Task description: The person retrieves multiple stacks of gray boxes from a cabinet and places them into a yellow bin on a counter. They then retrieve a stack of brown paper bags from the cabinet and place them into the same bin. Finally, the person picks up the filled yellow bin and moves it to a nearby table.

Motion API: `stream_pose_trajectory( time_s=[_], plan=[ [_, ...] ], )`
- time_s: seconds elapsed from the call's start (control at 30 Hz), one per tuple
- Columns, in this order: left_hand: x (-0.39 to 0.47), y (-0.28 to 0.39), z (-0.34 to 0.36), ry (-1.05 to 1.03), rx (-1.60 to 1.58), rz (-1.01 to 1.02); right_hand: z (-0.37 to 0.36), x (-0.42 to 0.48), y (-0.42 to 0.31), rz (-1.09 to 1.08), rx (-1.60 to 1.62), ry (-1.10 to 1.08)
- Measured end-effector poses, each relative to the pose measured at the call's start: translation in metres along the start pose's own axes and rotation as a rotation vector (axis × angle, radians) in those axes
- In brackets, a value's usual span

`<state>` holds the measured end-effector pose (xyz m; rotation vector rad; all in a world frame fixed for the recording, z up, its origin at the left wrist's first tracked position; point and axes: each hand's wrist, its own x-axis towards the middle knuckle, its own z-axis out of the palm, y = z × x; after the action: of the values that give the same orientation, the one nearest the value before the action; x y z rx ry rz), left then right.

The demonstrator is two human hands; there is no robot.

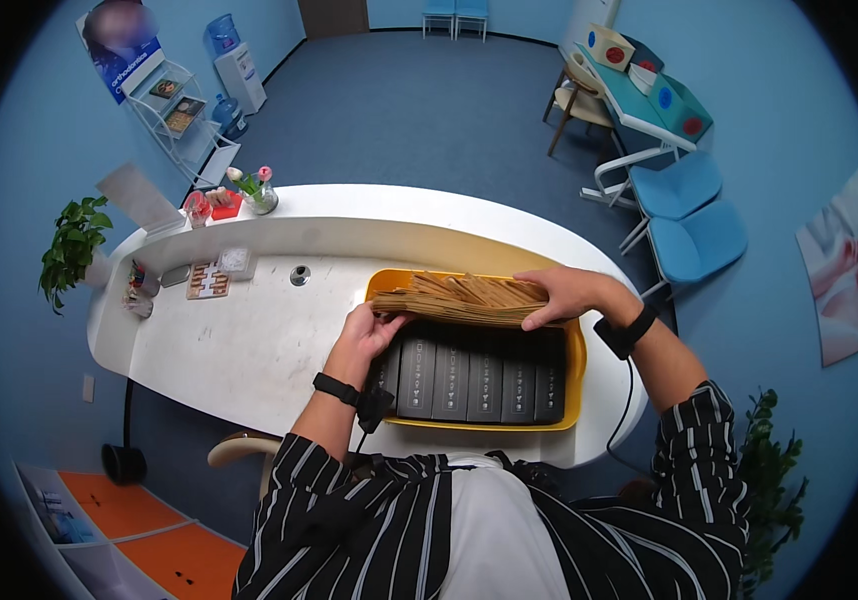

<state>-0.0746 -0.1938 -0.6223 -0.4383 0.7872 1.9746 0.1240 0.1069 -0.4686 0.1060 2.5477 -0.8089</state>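
A thick stack of brown paper bags or envelopes (pixel 466 301) spans the space between my two hands. My left hand (pixel 370 331) grips its left end, thumb towards me. At the right end, my right hand (pixel 560 294) holds the stack with thumb and fingers. The stack is over the far part of a yellow plastic bin (pixel 580 375); whether it rests on anything inside is hidden. Nearer to me in the bin, several dark grey boxes (pixel 450 382) stand in a row, with small printed icons on their faces. Shadow covers their far ends.
The bin stands on a white curved reception desk (pixel 249 360) with a raised far ledge. On the desk's left are a clear container (pixel 236 264), a patterned card (pixel 208 280) and pen holders (pixel 140 289). A glass vase with tulips (pixel 260 196) stands on the ledge. A chair (pixel 245 448) is near my left side.
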Motion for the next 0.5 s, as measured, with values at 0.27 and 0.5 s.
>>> stream_pose_trajectory(
  time_s=[0.27, 0.5],
  plan=[
    [-0.031, 0.006, 0.032, 0.064, 0.589, 0.192, 0.032, 0.027, 0.005, 0.055, -0.13, 0.255],
    [-0.032, 0.0, 0.044, -0.149, 2.102, 1.093, 0.029, -0.006, 0.012, 0.057, -0.113, 0.317]
  ],
)
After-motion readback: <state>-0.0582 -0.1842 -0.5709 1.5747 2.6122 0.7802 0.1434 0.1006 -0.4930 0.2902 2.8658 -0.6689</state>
